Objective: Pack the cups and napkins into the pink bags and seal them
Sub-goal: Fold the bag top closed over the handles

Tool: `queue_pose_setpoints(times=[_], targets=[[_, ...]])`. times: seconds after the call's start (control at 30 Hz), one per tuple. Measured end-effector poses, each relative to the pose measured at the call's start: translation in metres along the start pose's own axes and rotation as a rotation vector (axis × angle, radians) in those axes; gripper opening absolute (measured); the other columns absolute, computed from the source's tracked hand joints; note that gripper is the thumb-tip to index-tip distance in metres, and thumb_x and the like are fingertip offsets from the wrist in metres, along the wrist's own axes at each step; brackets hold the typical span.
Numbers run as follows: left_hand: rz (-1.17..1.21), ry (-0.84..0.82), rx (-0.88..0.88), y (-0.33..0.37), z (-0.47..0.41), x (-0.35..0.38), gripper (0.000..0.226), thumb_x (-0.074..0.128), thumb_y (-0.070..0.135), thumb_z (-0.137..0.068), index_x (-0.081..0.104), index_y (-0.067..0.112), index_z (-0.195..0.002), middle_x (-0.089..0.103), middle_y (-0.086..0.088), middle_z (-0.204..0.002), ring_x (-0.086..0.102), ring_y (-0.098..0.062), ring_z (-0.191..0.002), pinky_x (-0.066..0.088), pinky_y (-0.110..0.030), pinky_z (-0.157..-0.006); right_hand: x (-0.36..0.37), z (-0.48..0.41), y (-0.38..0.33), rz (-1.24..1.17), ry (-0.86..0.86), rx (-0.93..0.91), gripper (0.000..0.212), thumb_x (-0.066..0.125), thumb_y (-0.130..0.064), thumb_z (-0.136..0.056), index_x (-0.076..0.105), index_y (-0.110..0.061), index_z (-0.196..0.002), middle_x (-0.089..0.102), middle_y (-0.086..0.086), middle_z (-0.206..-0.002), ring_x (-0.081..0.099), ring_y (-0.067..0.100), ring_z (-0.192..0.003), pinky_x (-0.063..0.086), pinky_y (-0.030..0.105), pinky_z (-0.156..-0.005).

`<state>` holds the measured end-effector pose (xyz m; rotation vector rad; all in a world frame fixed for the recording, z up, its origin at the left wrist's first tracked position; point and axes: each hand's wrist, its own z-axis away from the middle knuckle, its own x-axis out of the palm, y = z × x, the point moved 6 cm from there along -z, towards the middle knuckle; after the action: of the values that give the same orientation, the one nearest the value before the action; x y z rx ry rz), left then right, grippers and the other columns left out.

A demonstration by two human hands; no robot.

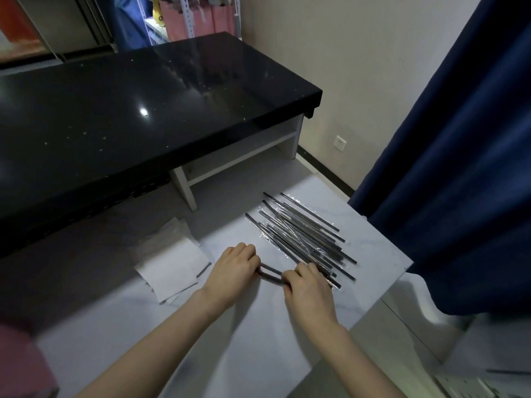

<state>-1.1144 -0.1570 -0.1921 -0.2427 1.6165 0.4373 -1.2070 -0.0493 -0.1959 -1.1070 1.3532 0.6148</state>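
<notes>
Between hands, straw; napkins just left.

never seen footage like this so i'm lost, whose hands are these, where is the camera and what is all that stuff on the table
There is no machine here. A person wears one wide-angle camera on the head, so you look forward and down at their own bare arms. The left hand and the right hand each grip one end of two dark sticks, which look like straws. Both hands are low over a white marbled table. Just behind the right hand lies a loose pile of wrapped sticks of the same kind, in clear sleeves. To the left sits a stack of white napkins. Beyond the table is a glossy black counter, and a dark blue curtain hangs on the right.
</notes>
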Motion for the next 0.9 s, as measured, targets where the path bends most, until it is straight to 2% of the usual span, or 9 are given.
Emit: queue_pose_setpoints(times=[0.13,0.27,0.37,0.4,0.47,0.57,0.67,0.77,0.9], targets=[[-0.163,-0.017,0.026,0.002,0.016,-0.001,0.022,0.083,0.016,-0.062,0.062,0.019,-0.067,0.058,0.001,-0.072,0.058,-0.02,-0.067,0.046,-0.028,-0.057,0.001,0.002,-0.009,0.002,-0.023,-0.058,0.022,0.084,-0.001,-0.053,0.07,-0.013,-0.064,0.06,0.002,-0.069,0.058,0.025,-0.066,0.05,0.034,-0.053],[-0.196,0.019,0.028,-0.001,0.038,-0.001,0.02,0.079,0.018,-0.068,0.06,0.018,-0.069,0.056,0.0,-0.073,0.056,-0.021,-0.067,0.046,-0.03,-0.057,0.0,0.006,-0.023,-0.028,-0.026,-0.127,0.023,0.086,-0.004,-0.054,0.071,-0.014,-0.068,0.061,0.0,-0.071,0.058,0.024,-0.065,0.05,0.033,-0.052],[-0.16,0.066,-0.022,-0.013,0.057,-0.008,0.005,0.062,0.015,-0.077,0.058,0.017,-0.074,0.056,-0.001,-0.076,0.056,-0.023,-0.069,0.047,-0.031,-0.06,-0.001,0.009,-0.038,-0.075,-0.051,-0.194,0.015,0.084,-0.013,-0.065,0.074,-0.017,-0.075,0.066,-0.002,-0.073,0.06,0.024,-0.069,0.053,0.035,-0.058],[-0.155,0.072,-0.042,-0.017,0.064,-0.013,0.005,0.063,0.015,-0.076,0.058,0.017,-0.074,0.056,-0.001,-0.075,0.057,-0.022,-0.069,0.047,-0.03,-0.061,-0.002,0.009,-0.044,-0.08,-0.077,-0.219,0.011,0.08,-0.016,-0.071,0.074,-0.018,-0.08,0.067,-0.002,-0.075,0.061,0.024,-0.073,0.052,0.035,-0.062],[-0.148,0.078,-0.088,-0.027,0.079,-0.024,0.02,0.076,0.013,-0.068,0.058,0.019,-0.072,0.057,0.002,-0.071,0.056,-0.02,-0.064,0.048,-0.027,-0.061,-0.001,0.007,-0.059,-0.106,-0.164,-0.249,0.012,0.067,-0.022,-0.085,0.073,-0.019,-0.095,0.069,-0.001,-0.086,0.06,0.025,-0.085,0.048,0.036,-0.074],[-0.119,0.155,-0.172,-0.039,0.107,-0.059,0.024,0.08,0.013,-0.07,0.057,0.019,-0.072,0.056,0.004,-0.066,0.056,-0.02,-0.061,0.047,-0.029,-0.059,-0.01,0.006,-0.086,-0.26,-0.215,-0.284,0.02,0.058,-0.025,-0.093,0.069,-0.024,-0.11,0.066,-0.001,-0.095,0.06,0.023,-0.09,0.046,0.036,-0.079],[-0.055,0.297,-0.247,-0.054,0.147,-0.109,0.012,0.07,0.017,-0.083,0.059,0.019,-0.08,0.058,0.003,-0.073,0.057,-0.022,-0.068,0.045,-0.035,-0.064,-0.039,0.003,-0.128,-0.423,-0.155,-0.381,0.019,0.064,-0.018,-0.091,0.071,-0.022,-0.109,0.063,-0.003,-0.089,0.062,0.02,-0.08,0.049,0.037,-0.07],[-0.014,0.368,-0.265,-0.066,0.197,-0.168,0.006,0.069,0.019,-0.086,0.066,0.02,-0.09,0.061,0.003,-0.08,0.059,-0.02,-0.072,0.046,-0.035,-0.067,-0.074,-0.002,-0.183,-0.507,-0.092,-0.527,0.018,0.066,-0.015,-0.09,0.072,-0.02,-0.107,0.061,-0.007,-0.087,0.061,0.016,-0.078,0.049,0.034,-0.068],[0.04,0.42,-0.374,-0.088,0.279,-0.235,0.027,0.076,0.019,-0.08,0.068,0.021,-0.105,0.062,0.009,-0.091,0.06,-0.012,-0.079,0.051,-0.031,-0.071,-0.115,0.004,-0.273,-0.567,-0.046,-0.746,0.021,0.061,-0.018,-0.094,0.07,-0.021,-0.113,0.057,-0.006,-0.091,0.057,0.012,-0.078,0.048,0.031,-0.065]])
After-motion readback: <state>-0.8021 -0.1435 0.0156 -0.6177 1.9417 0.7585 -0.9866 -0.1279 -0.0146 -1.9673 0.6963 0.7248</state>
